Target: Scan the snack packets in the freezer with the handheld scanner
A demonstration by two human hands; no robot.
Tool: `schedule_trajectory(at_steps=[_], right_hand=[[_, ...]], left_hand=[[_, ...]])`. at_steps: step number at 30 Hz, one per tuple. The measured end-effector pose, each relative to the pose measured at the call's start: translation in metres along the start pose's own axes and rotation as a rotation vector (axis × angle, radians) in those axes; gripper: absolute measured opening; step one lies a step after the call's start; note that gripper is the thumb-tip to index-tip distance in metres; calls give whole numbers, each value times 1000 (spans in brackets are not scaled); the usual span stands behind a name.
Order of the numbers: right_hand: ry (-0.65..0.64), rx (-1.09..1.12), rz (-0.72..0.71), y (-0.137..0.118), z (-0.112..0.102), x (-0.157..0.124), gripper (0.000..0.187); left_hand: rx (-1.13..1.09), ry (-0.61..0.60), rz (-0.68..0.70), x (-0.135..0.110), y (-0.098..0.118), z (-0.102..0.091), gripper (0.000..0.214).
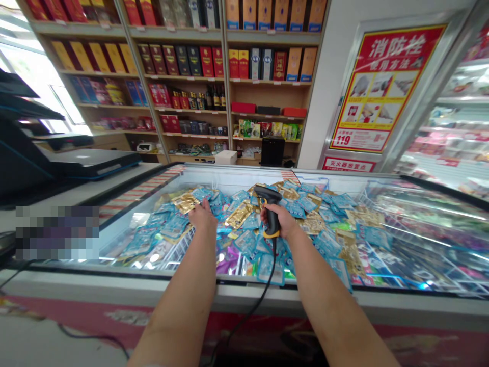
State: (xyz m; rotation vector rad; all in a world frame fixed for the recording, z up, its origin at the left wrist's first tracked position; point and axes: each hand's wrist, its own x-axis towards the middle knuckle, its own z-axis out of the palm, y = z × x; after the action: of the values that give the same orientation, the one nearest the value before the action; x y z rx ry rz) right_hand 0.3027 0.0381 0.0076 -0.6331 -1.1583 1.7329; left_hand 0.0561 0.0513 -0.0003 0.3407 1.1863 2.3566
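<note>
My right hand [280, 219] is wrapped round the grip of a black and yellow barcode scanner [268, 201], whose head points away over the freezer. Its black cable [263, 290] hangs down over the freezer's front edge. My left hand [202, 216] reaches into the open chest freezer [191, 278] and rests on the heap of blue packets [214, 209] and gold packets [239, 216]. Its fingers are hidden behind the back of the hand. Both forearms stretch over the freezer's front rim.
Glass sliding lids [420, 224] cover the freezer's right part. A checkout counter with a black till [76, 163] stands at the left. Wooden shelves of boxed bottles [198, 66] fill the back wall. A red and yellow poster [382, 86] hangs to the right.
</note>
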Motion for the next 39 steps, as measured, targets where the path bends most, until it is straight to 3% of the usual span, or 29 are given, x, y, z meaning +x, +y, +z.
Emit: schedule_trajectory(at_steps=[3,11,19,23,26,28,32,34,36,39], right_hand=[[6,-3,3,-1,1,-1,23],[13,-11,11,-2,2,-2,23],[12,-1,8,0,-1,0,23],[23,3,20,0,-1,0,24],[19,13,20,0,-1,1,24],[25,23,25,0,-1,1,24],[37,21,25,0,2,0,25],[43,20,16,0,3,0,24],[45,21,11,0,3,0,24],[46,26,16,1,3,0,24]], left_hand=[[-39,80,-3,0,1,-1,9],[-166,136,-135,-11,8,1,21],[-123,71,-239,-18,10,3,27],[11,-10,-144,-23,5,8,31],[250,-105,-46,-25,-4,9,53],[555,-239,61,-27,-12,9,57],[1215,-763,348,-36,-26,5,42],[1394,-919,488,-43,-30,2,42],[1488,-947,558,-48,-30,1,48],[1548,-918,540,-52,-27,2,54]])
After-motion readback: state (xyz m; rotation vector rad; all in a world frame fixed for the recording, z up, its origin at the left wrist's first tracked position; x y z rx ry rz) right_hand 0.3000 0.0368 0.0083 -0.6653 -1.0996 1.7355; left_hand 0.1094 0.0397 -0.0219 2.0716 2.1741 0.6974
